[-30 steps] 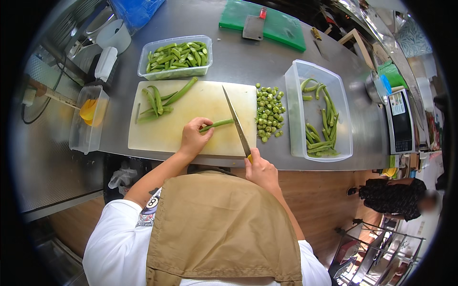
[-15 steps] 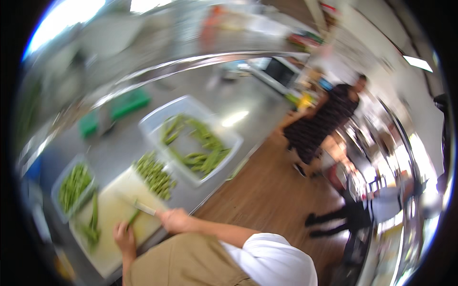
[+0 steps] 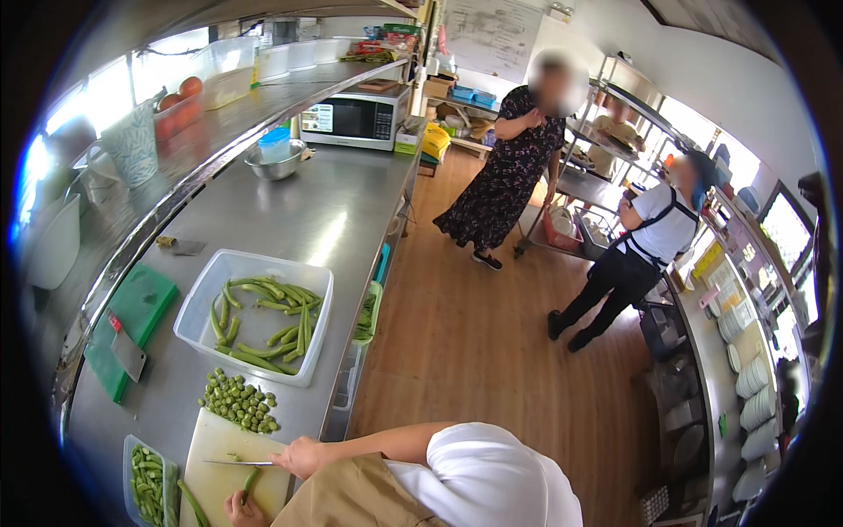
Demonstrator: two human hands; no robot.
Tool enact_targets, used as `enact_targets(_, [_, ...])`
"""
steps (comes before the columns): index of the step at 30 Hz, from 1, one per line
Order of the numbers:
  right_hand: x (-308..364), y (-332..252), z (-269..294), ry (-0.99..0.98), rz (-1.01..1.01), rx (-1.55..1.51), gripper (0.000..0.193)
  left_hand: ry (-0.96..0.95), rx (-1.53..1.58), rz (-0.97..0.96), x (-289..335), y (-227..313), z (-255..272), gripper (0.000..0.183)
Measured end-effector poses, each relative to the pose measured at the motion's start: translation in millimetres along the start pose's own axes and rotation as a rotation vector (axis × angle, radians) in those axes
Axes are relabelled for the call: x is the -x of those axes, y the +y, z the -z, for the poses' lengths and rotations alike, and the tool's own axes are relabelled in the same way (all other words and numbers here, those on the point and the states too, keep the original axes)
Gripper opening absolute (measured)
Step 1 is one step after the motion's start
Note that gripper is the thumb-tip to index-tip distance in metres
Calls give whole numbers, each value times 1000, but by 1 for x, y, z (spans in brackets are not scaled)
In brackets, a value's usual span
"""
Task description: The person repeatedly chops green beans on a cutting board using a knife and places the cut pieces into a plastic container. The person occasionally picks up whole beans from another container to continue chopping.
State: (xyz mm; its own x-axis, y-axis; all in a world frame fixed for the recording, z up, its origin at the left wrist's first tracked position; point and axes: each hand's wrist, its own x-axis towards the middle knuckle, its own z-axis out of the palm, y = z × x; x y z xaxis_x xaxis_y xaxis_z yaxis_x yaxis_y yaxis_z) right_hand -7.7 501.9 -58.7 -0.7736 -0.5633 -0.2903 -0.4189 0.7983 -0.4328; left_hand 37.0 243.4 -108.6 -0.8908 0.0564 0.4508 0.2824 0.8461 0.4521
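Note:
My right hand [image 3: 301, 457] is closed on the handle of a kitchen knife [image 3: 235, 462], whose blade lies level above the white cutting board [image 3: 207, 430]. In my left hand [image 3: 244, 511] an okra pod [image 3: 250, 482] is pinched against the board, its upper end close below the blade. A small green cut end [image 3: 234, 457] is by the blade. Another okra pod [image 3: 192, 502] lies along the board's left side. Cut-off okra tops [image 3: 237, 400] are heaped at the board's far edge. A small plastic container [image 3: 130, 465] of okra stands left of the board.
Beyond the tops, a large clear container [image 3: 189, 316] holds whole okra. A cleaver [image 3: 129, 355] rests on a green cutting board [image 3: 145, 294]; a metal bowl [image 3: 274, 165] and microwave [image 3: 351, 120] stand farther back. Two people [image 3: 518, 158] [image 3: 645, 233] stand across the floor, right of the counter.
My view has swung and levelled, bringing the far counter and room into sharper sight; the hands now appear lower. The knife stays in my right hand and the okra in my left.

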Motion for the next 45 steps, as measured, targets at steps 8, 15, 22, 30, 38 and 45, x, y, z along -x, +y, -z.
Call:
enact_targets(8, [-3, 7, -14, 68, 44, -2, 52, 10, -72, -70, 2, -11, -7, 14])
enact_targets(15, [-4, 9, -18, 83, 70, 20, 54, -46, 32, 3, 4, -8, 0, 17])
enact_targets(22, [4, 5, -7, 110, 79, 13, 46, -36, 43, -78, -5, -18, -6, 16])
enact_targets(30, [14, 12, 15, -88, -6, -37, 35, -47, 3, 15, 0, 12, 10, 18])
enact_targets(38, [33, -2, 37, -21, 134, 153, 27, -105, -7, -2, -7, 11, 15, 15])
enact_targets(45, [60, 16, 49, -87, 158, 270, 26, -92, -39, 6, -1, 12, 17, 19])
